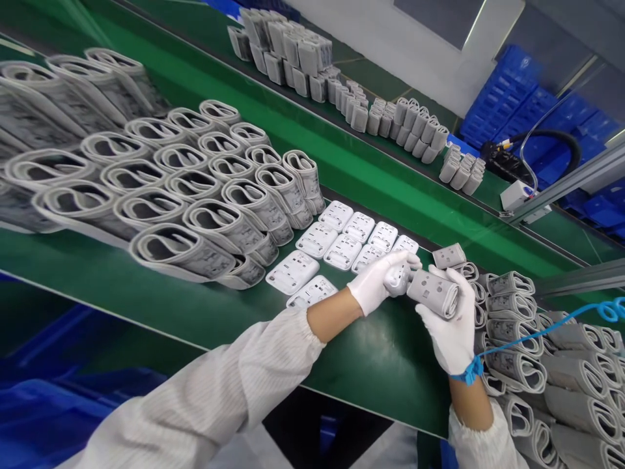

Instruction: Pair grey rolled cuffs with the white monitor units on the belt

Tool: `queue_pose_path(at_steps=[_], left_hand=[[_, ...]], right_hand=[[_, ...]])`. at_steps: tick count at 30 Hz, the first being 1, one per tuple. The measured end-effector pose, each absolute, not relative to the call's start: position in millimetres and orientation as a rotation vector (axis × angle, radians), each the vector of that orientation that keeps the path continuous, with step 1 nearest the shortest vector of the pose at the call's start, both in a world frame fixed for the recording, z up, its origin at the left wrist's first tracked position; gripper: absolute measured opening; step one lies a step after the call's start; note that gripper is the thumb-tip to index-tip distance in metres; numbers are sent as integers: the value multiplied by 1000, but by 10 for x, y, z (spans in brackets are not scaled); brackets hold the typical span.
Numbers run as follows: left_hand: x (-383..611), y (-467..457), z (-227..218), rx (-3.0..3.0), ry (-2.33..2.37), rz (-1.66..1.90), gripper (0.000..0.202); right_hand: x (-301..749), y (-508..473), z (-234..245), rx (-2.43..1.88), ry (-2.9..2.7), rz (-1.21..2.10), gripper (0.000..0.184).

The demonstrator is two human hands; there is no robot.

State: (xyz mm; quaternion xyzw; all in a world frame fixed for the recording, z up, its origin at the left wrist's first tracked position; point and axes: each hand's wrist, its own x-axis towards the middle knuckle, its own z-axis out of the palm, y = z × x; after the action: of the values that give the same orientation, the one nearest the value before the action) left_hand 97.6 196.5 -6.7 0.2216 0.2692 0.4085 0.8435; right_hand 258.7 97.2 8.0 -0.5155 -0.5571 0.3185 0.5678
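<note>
My right hand (452,326), in a white glove with a blue cord at the wrist, is closed around a rolled grey cuff (432,292). My left hand (383,280), also gloved, grips a small white device (398,277) pressed against the cuff's end. Both hands hover over the green belt (381,352). Just left of the hands, white monitor units (342,251) lie face up in rows.
Rolled grey cuffs (185,189) fill the left of the belt and another pile (537,352) lies at the right. More cuffs (342,85) line the far belt. Blue crates (517,98) stand at the back right. A blue coiled cord (586,316) runs rightward.
</note>
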Motion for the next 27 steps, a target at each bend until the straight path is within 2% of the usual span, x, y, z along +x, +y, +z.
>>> queue_pose_path(at_steps=[6,12,21,27], left_hand=[[920,2025,26,159,403,939,36],[926,1903,35,244,308,938,45],[952,1745,-44,614,128,989,58],[922,1714,-45,876,184,1066,58]], right_hand=[[2562,948,92,-1182,-1249,871,74],[2563,1007,81,-1198,-1251,907,81],[2619,1064,35,-1128,-1086,1062,65],[2613,1064,90,-1161,-1129,1072,56]])
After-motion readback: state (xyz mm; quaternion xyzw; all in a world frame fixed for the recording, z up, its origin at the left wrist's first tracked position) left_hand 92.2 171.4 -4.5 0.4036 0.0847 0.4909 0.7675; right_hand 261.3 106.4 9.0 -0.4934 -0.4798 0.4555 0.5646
